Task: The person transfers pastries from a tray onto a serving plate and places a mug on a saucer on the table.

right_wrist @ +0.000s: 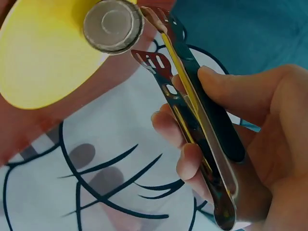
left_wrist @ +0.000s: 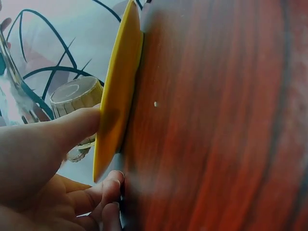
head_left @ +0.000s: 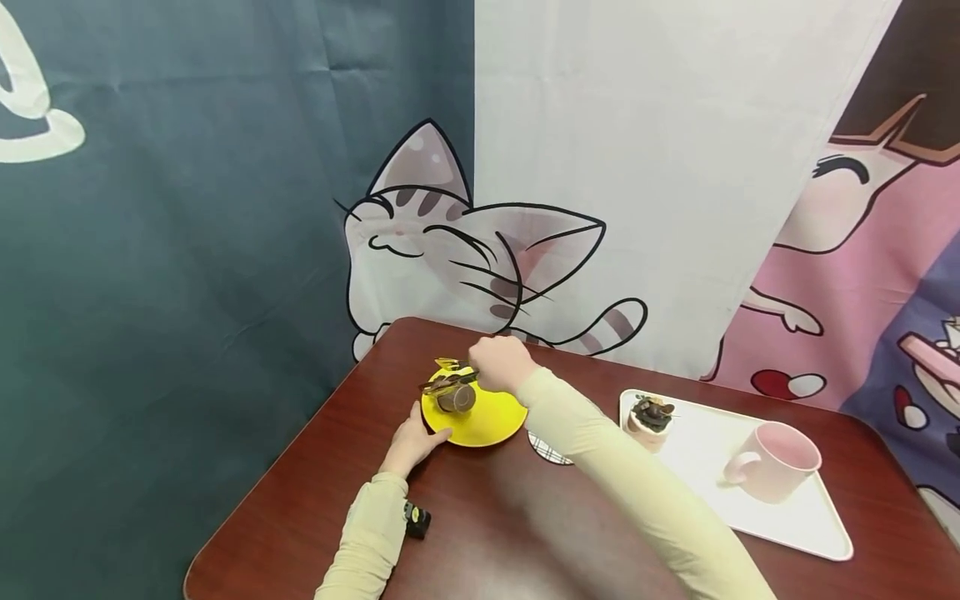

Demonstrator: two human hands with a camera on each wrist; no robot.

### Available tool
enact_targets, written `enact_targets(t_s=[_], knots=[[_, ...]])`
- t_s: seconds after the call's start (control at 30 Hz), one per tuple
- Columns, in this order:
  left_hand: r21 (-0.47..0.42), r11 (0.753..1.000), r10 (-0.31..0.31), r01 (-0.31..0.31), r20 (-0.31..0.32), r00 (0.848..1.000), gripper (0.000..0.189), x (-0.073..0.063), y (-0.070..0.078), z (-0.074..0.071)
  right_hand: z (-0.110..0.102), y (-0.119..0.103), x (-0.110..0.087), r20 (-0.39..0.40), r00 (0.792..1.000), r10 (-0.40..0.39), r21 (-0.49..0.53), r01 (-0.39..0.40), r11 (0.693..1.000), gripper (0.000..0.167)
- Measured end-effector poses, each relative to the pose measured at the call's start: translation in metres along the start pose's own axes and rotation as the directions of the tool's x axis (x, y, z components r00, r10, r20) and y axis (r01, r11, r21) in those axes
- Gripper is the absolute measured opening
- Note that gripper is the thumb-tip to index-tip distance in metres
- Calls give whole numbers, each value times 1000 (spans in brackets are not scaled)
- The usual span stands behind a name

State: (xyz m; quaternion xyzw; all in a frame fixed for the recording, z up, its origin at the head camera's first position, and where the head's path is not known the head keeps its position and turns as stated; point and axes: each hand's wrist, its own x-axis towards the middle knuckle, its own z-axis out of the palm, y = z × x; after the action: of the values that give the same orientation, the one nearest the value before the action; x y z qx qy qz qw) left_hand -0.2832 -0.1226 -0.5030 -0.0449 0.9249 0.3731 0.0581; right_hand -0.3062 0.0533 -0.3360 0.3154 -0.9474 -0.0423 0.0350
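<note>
A yellow plate (head_left: 487, 427) lies near the table's far left corner. On it a brown cupcake (head_left: 457, 400) is tipped over, its flat round base (right_wrist: 111, 24) facing the right wrist camera. My left hand (head_left: 409, 443) holds the plate by its near left edge, thumb on top and fingers low at the rim in the left wrist view. From above, my right hand (head_left: 504, 363) grips metal serving tongs (right_wrist: 207, 115) with slotted ends. The tongs' arms are spread, with one end right beside the cupcake and the other apart from it.
To the right stands a white tray (head_left: 693, 467) with another topped cupcake (head_left: 651, 422) and a pink mug (head_left: 776, 461). A round checked coaster (head_left: 549, 450) shows partly beneath my right sleeve. A curtain (head_left: 225, 250) with printed cartoons hangs behind the table.
</note>
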Motion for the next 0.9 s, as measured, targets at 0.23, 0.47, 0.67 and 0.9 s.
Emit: enact_targets(t_s=[0.23,0.47,0.67,0.9], knots=[[-20,999,30,-31,-30,999,86,-2,-1,1,-9,-11,22,105,994,-5,-114,17,993,27],[-35,999,32,-33,-42,999,84,-1,-1,1,-6,-7,22,83,996,26,-87,-19,996,32],[-34,998,50,-53,-65,997,81,-1,-2,1,-2,-2,18,39,999,21,-36,-20,999,35],[-35,998,58,-61,-65,996,82,-1,-2,3,-1,11,12,83,996,-12,40,9,999,39]])
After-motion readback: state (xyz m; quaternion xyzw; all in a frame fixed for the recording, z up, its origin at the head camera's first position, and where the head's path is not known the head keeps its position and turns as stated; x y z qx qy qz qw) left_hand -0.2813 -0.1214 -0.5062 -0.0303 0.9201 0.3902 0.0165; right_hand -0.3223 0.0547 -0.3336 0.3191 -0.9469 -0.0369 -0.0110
